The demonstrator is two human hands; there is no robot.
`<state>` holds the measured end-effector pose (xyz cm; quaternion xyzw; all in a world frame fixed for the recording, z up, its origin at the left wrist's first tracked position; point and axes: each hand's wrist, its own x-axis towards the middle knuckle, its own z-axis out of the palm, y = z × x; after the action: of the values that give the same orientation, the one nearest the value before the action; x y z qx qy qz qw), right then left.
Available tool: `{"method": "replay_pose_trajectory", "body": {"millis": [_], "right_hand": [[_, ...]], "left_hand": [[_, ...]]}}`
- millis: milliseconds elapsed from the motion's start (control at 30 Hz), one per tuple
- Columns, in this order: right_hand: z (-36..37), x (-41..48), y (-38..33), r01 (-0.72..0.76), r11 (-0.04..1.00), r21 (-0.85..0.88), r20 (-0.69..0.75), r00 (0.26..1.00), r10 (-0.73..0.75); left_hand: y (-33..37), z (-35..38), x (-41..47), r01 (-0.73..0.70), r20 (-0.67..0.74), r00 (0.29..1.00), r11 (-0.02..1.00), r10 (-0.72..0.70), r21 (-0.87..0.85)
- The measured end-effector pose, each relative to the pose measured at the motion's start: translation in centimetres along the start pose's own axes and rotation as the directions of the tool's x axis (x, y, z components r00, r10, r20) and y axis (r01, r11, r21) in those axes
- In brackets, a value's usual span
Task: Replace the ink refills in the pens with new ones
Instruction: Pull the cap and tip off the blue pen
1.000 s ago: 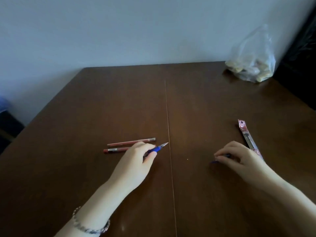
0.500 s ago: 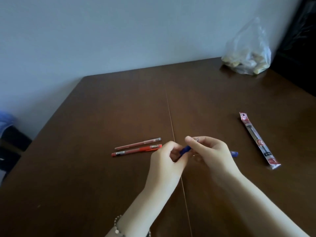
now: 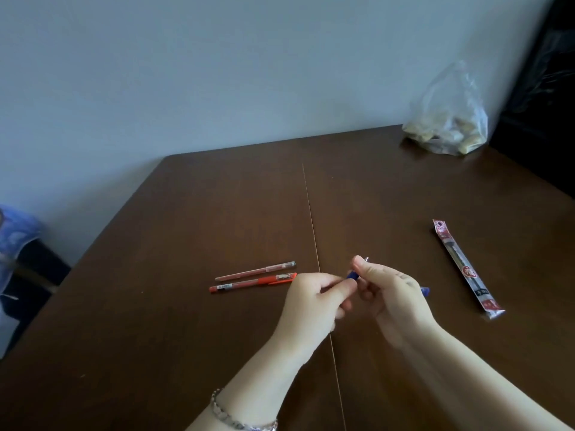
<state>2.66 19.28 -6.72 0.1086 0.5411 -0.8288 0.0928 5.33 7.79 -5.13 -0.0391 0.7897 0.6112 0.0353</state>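
The blue pen (image 3: 352,275) was held above the worktop (image 3: 186,337) between both hands — left hand (image 3: 311,301) clenched on its barrel, right hand (image 3: 393,295) fingers (image 3: 362,267) pinching the tip end — its long axis pointing up and away.

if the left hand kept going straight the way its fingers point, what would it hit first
Most likely the right hand, right next to the left hand on the blue pen they both hold.
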Motion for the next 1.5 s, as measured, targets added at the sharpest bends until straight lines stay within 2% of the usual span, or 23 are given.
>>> {"method": "replay_pose_trajectory", "body": {"millis": [67,133,200,233,267,300,367,400,467,567,700,833,967,1200,1333,1433,1500], "right_hand": [[-0.1,-0.2,-0.1,0.005,1.000,-0.003,0.023,1.000,-0.005],[-0.3,-0.5,-0.1,0.007,1.000,0.000,0.067,0.998,-0.007],[-0.5,-0.7,-0.1,0.016,1.000,0.018,0.133,0.991,-0.018],[-0.5,-0.8,-0.2,0.020,1.000,0.022,0.173,0.985,-0.024],[-0.7,-0.7,-0.2,0.021,0.999,0.030,0.208,0.978,-0.027],[-0.9,-0.6,-0.2,0.012,0.999,0.046,0.235,0.972,-0.022],[-1.3,-0.4,-0.3,-0.030,0.998,0.060,0.282,0.959,0.012],[-1.3,-0.3,-0.4,-0.054,0.998,0.022,0.293,0.955,0.045],[-1.2,-0.2,-0.5,-0.091,0.991,-0.097,0.249,0.962,0.113],[-1.3,0.1,-0.7,-0.075,0.975,-0.210,0.168,0.979,0.111],[-1.6,0.1,-0.9,-0.010,0.972,-0.236,0.181,0.982,0.054],[-1.3,-0.1,-1.1,-0.013,0.929,-0.370,0.139,0.988,0.069],[-1.6,0.1,-1.1,-0.047,0.954,-0.296,0.193,0.975,0.108],[-1.7,0.3,-1.1,-0.077,0.950,-0.302,0.203,0.968,0.144],[-1.7,0.2,-1.3,-0.067,0.901,-0.428,0.188,0.969,0.161],[-1.8,0.2,-1.3,-0.069,0.924,-0.375,0.236,0.957,0.168],[-1.9,0.2,-1.3,-0.070,0.901,-0.427,0.220,0.959,0.179]], "left_hand": [[0.3,-0.3,0.1,0.180,0.111,0.981,0.958,-0.158,-0.224],[0.6,-0.6,0.1,0.379,0.293,0.917,0.823,-0.271,-0.424],[0.7,-0.9,0.0,0.499,0.442,0.851,0.694,-0.282,-0.518],[0.7,-1.0,-0.1,0.507,0.474,0.841,0.686,-0.261,-0.521],[0.7,-1.1,-0.1,0.474,0.466,0.851,0.735,-0.241,-0.485],[0.7,-1.2,0.0,0.393,0.415,0.883,0.829,-0.220,-0.398],[0.6,-1.3,0.2,0.165,0.228,0.964,0.978,-0.134,-0.124],[0.4,-1.4,0.4,0.065,0.144,0.987,0.998,-0.066,0.017],[0.3,-1.5,0.5,-0.080,0.077,0.995,0.966,0.063,0.245],[-0.1,-1.4,0.3,-0.164,0.069,0.986,0.910,0.149,0.382],[-0.8,-1.3,0.4,-0.174,0.072,0.985,0.887,0.159,0.429],[-0.8,-1.3,0.3,-0.188,0.080,0.982,0.871,0.170,0.454],[-0.9,-1.4,0.3,-0.193,0.082,0.981,0.865,0.175,0.464],[-1.3,-1.4,0.1,-0.208,0.095,0.978,0.854,0.185,0.476],[-1.4,-1.6,-0.1,-0.215,0.094,0.976,0.849,0.194,0.482],[-1.6,-1.7,-0.1,-0.228,0.094,0.973,0.838,0.209,0.495],[-1.8,-1.7,-0.2,-0.229,0.095,0.973,0.836,0.210,0.499]]}}
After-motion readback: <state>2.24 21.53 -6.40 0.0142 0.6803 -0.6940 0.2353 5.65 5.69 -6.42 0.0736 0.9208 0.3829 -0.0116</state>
